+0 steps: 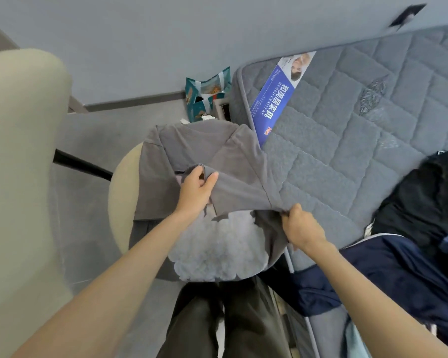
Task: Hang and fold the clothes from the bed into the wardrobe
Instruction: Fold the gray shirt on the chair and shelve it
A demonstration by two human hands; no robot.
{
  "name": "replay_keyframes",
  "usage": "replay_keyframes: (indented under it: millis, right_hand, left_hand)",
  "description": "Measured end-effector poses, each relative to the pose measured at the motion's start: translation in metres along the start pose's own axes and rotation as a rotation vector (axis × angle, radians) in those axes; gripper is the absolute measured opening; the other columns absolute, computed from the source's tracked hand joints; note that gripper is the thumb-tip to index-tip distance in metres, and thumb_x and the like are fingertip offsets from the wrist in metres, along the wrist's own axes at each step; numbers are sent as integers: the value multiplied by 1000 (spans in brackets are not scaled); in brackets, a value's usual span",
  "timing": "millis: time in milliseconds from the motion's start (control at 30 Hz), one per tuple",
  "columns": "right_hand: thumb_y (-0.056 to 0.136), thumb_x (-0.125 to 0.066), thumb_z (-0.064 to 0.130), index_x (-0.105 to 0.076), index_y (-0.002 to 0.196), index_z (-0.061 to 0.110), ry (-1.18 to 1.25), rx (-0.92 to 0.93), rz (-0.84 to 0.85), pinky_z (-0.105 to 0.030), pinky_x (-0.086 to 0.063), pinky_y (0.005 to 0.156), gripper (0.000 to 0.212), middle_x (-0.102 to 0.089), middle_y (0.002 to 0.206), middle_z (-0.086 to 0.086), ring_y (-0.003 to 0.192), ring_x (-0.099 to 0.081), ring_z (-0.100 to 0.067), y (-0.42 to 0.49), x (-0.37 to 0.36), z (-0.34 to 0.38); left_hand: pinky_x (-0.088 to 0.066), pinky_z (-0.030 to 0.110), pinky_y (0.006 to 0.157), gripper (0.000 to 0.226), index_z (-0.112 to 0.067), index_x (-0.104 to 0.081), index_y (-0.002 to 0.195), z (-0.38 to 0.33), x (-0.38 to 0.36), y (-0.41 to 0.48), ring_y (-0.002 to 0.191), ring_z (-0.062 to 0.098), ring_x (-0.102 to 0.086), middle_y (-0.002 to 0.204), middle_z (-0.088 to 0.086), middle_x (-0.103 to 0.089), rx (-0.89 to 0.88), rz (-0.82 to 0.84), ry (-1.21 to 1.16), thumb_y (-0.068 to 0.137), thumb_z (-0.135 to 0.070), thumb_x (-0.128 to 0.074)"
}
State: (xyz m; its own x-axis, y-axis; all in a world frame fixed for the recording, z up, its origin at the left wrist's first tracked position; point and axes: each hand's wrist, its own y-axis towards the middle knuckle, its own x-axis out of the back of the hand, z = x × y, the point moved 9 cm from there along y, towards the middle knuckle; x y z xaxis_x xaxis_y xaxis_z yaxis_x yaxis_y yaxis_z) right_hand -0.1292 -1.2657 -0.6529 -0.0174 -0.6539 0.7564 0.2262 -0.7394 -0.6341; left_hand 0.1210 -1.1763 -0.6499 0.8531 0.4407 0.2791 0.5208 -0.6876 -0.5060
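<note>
A grey T-shirt (233, 174) with a pale cloud print lies spread over a round cream seat (120, 200) beside the bed. My left hand (195, 191) pinches a folded edge of the shirt near its middle. My right hand (301, 227) grips the shirt's edge at the mattress side. The upper part of the shirt is folded over towards me. On the bed at the right lie a navy garment (388, 277) and a black garment (424, 200).
The quilted grey mattress (347, 120) bears a blue label (277, 99). A cream chair back (21, 164) fills the left. A teal bag (207, 94) stands on the floor by the wall. My dark trousers (225, 319) show below.
</note>
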Motion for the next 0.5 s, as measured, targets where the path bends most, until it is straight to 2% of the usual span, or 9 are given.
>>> replay_keyframes:
  millis: [67, 100, 167, 233, 300, 333, 400, 500]
  right_hand:
    - [101, -38, 29, -50, 104, 1, -34, -31, 57, -39, -42, 77, 31, -62, 112, -26, 104, -59, -39, -5, -12, -16]
    - [100, -41, 30, -53, 100, 2, -10, -9, 104, -38, -42, 77, 30, -63, 110, -24, 104, -59, -39, -8, -20, -18]
    - [100, -44, 29, -53, 93, 4, 34, 17, 150, -36, -42, 74, 28, -64, 107, -24, 100, -59, -39, -13, -33, -23]
    - [101, -38, 22, -51, 104, 1, -6, -66, 100, -38, -44, 77, 25, -62, 110, -26, 100, -59, -40, -13, -36, -36]
    - [98, -35, 13, -43, 116, 2, -78, -176, 102, -38, -44, 78, 23, -59, 115, -23, 103, -59, -38, -13, -36, -47]
    - [95, -37, 12, -38, 120, 3, -112, -198, 134, -37, -43, 78, 26, -58, 117, -21, 106, -58, -37, -11, -39, -48]
    - [92, -46, 16, -31, 122, 6, -150, -169, 156, -36, -38, 76, 35, -53, 120, -15, 112, -51, -33, -6, -39, -36]
    - [88, -53, 23, -37, 110, 8, 24, -64, -6, -36, -36, 76, 30, -48, 121, -11, 115, -42, -31, 6, -16, -1]
  left_hand:
    - [-54, 42, 59, 29, -1, -41, 82, 12, -21, -7, 65, 40, -58, 71, 23, -48, 87, 70, -7, 98, -21, -51]
    - [-50, 41, 63, 29, 0, -40, 80, 21, -28, -10, 71, 40, -55, 72, 20, -47, 133, 76, 23, 98, -20, -51]
    - [-36, 31, 66, 29, -9, -40, 74, 39, -34, -14, 76, 27, -49, 71, 6, -46, 220, 62, 118, 96, -21, -54]
    - [-39, 29, 64, 11, -11, -53, 89, 58, -43, -17, 81, 20, -52, 88, 4, -57, 341, 103, 17, 95, -19, -57]
    - [-43, 27, 67, 11, -14, -56, 104, 74, -52, -24, 82, 18, -55, 101, 5, -57, 501, 166, -171, 95, -19, -58]
    - [-42, 27, 67, 13, -15, -57, 104, 80, -53, -26, 80, 16, -55, 100, 5, -57, 560, 172, -216, 94, -22, -60]
    - [-38, 26, 65, 20, -15, -60, 104, 89, -46, -25, 72, 12, -51, 99, 4, -59, 620, 98, -236, 91, -30, -64]
    - [-35, 22, 60, 24, -17, -62, 101, 96, -36, -18, 68, 7, -47, 102, 3, -61, 656, -17, -327, 88, -37, -66]
